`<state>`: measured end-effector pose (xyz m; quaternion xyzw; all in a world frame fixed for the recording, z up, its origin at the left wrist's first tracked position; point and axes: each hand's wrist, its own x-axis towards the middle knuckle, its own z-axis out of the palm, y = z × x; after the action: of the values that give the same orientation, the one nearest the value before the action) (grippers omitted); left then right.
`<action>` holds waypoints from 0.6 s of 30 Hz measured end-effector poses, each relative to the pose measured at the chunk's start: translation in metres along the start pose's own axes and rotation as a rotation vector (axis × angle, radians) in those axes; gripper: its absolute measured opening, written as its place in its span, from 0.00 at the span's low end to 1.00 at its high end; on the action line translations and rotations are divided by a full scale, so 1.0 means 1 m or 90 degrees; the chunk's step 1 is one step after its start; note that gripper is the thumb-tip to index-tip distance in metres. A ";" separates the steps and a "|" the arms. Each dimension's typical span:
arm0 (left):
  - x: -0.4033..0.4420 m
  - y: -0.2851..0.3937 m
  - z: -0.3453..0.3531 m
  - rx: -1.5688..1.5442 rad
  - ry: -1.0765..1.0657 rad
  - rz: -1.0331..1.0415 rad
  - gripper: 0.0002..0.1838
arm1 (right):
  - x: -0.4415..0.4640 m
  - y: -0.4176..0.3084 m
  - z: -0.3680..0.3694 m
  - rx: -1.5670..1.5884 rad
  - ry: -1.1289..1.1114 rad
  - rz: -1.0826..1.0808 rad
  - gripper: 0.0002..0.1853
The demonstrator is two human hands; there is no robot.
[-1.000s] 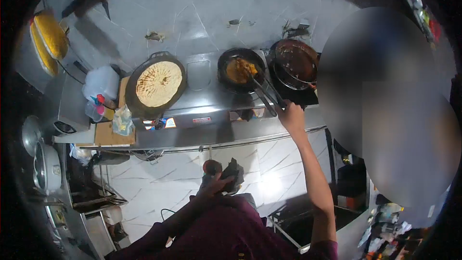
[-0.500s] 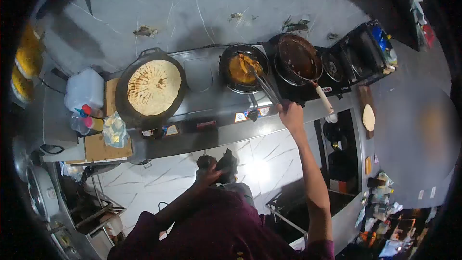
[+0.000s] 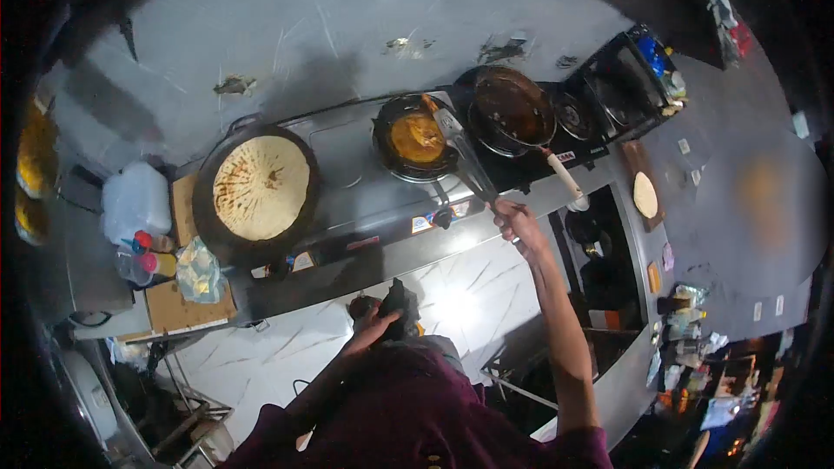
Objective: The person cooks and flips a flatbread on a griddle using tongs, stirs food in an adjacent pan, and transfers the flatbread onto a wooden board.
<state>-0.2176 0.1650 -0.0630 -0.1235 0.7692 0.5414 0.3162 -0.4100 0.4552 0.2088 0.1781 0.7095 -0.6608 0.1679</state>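
My right hand point(image 3: 519, 224) is closed around the handle of metal tongs point(image 3: 472, 172). They reach over the right side of a small black frying pan point(image 3: 388, 165) on the stove. An orange-brown piece of food point(image 3: 429, 104) shows at their tip, near the pan's far rim. More orange-coloured food point(image 3: 417, 137) lies in the pan. Low in front of my body, my left hand point(image 3: 375, 326) is closed on a bunched dark cloth point(image 3: 397, 306); part of its fingers is hidden.
To the left, a large flatbread point(image 3: 261, 187) lies on a round griddle point(image 3: 208, 226). A deep dark pan point(image 3: 512, 113) with a pale handle point(image 3: 565, 181) sits right of the frying pan. Bottles point(image 3: 158, 264) and a plastic jug point(image 3: 137, 200) stand far left. A dough piece point(image 3: 645, 195) rests on a board.
The tongs' tip has moved from the food in the middle of the pan toward its far right rim, with a piece at the tip. The whole view has shifted slightly.
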 end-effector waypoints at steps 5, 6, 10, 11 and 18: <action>-0.009 0.045 -0.005 -0.257 -0.065 -0.052 0.38 | -0.023 -0.004 -0.011 0.164 -0.037 0.026 0.15; -0.008 0.047 -0.005 -0.263 -0.076 -0.062 0.37 | -0.030 -0.004 -0.013 0.189 -0.040 0.023 0.16; -0.005 0.067 -0.004 -0.335 -0.129 -0.057 0.31 | -0.057 0.007 -0.034 0.148 -0.040 -0.090 0.19; -0.022 0.096 -0.006 -0.356 -0.149 0.034 0.30 | -0.054 0.027 -0.044 0.176 0.006 -0.109 0.19; -0.013 0.115 0.040 -0.187 -0.156 -0.082 0.45 | -0.133 0.026 -0.103 0.260 0.080 -0.116 0.19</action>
<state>-0.2550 0.2442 0.0233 -0.1505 0.6282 0.6372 0.4203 -0.2809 0.5553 0.2567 0.1841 0.5835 -0.7906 0.0233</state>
